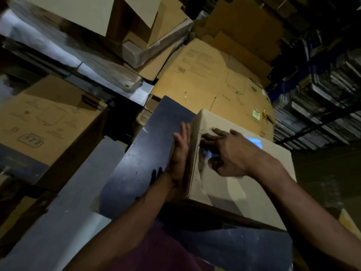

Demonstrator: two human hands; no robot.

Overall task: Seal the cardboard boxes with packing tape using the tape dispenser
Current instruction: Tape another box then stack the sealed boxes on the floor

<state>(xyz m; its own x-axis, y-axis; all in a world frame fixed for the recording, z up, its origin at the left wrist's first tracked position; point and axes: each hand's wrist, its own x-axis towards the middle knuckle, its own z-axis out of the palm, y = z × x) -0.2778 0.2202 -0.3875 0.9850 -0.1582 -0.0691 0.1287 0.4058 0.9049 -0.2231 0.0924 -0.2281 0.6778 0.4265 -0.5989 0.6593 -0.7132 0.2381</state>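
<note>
Left hand (180, 151): fingers straight, flat against side of plain brown cardboard box (244, 182)
Right hand (228, 151): fingers spread, loosely bent, on top
Advice: press seam flat; no dispenser visible

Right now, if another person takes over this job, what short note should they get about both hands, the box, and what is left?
Left hand: open, flat against the left side of the cardboard box.
Right hand: fingers spread on the box top, near its left edge; whether it holds anything I cannot tell.
The box sits on a dark blue surface.
Tape dispenser: not in view.
Done: some clear tape seems to be on top, though it is blurred.
Left: check the seal, then tape the other boxes.
</note>
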